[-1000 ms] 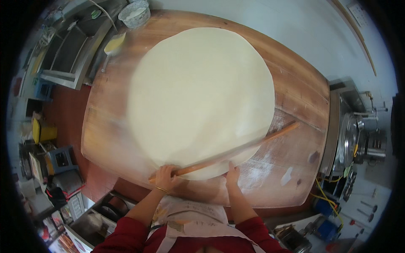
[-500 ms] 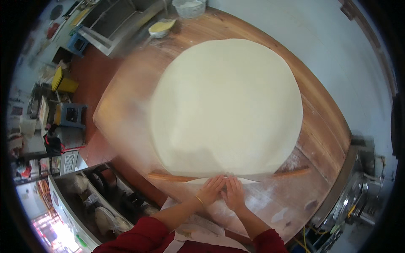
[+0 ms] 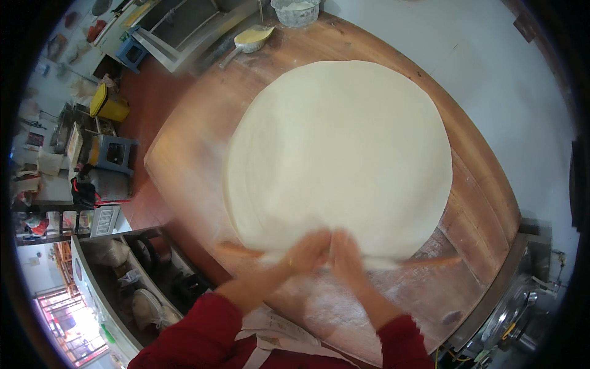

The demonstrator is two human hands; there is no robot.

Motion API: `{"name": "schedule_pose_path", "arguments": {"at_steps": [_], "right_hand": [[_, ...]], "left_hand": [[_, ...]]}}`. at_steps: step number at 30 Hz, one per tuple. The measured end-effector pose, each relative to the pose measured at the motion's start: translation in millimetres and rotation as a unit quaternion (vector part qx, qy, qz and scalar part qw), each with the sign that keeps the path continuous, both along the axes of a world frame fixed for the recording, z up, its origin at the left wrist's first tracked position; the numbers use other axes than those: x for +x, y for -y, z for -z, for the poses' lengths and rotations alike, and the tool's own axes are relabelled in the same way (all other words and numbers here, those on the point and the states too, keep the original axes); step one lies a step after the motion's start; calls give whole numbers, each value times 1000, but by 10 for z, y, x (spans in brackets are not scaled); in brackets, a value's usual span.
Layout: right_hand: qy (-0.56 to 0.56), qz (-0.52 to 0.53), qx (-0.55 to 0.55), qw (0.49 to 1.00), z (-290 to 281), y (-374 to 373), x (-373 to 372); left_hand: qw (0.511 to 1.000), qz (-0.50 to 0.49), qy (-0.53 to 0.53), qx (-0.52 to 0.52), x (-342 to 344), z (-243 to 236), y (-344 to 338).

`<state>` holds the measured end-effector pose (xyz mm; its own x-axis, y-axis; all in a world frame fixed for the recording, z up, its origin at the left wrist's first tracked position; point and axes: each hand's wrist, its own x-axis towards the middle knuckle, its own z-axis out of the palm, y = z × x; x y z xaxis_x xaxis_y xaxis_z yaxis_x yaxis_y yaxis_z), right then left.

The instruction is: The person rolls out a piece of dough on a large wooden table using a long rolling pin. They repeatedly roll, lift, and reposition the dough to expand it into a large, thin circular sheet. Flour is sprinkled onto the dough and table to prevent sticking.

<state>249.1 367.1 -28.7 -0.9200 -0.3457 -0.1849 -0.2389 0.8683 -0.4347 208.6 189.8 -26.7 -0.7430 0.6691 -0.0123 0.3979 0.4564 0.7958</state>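
A huge, thin round sheet of dough [image 3: 344, 154] covers most of the wooden board. Along its near edge lies a long wooden rolling pin [image 3: 430, 262]; both its ends stick out, and the dough's near edge appears wrapped over its middle. My left hand [image 3: 310, 251] and my right hand [image 3: 347, 252] are side by side over the pin's middle, on the dough. Motion smears both, so their fingers cannot be made out. My hands hide the middle of the pin.
A scoop [image 3: 254, 39] with pale yellow contents and a tub of white powder [image 3: 296, 12] stand at the board's far edge. Open drawers [image 3: 123, 246] are at the near left, metal equipment [image 3: 516, 313] at the near right. A wall [image 3: 467, 55] borders the board's far right.
My hands have moved forward, away from me, over the pin and dough edge, and are now blurred. The whole view has shifted slightly.
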Motion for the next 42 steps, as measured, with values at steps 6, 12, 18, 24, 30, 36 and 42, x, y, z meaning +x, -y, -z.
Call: {"name": "schedule_pose_path", "arguments": {"at_steps": [6, 12, 18, 24, 30, 36, 42], "right_hand": [[-143, -6, 5, 990, -547, -42, -1297], [-53, -17, 177, 983, -394, -467, -1523], [-131, 82, 166, 974, -350, -914, -2542], [-77, 119, 190, 971, -390, -397, -2021], [73, 191, 29, 978, -209, 1702, 768], [30, 271, 42, 961, -214, 1885, 832], [-219, 439, 144, 859, -259, 2396, 642]], "left_hand": [[949, -69, -154, -266, -501, -98, -61], [887, -201, -300, -288, -1871, 136, -14], [931, -87, -275, -224, -2344, -154, 357], [957, -16, -177, -228, -2350, -162, 797], [929, 174, -161, -283, -378, 7, 2963], [928, 123, -151, -318, -775, -340, 2668], [926, -91, -312, -189, -263, 33, 2315]]}}
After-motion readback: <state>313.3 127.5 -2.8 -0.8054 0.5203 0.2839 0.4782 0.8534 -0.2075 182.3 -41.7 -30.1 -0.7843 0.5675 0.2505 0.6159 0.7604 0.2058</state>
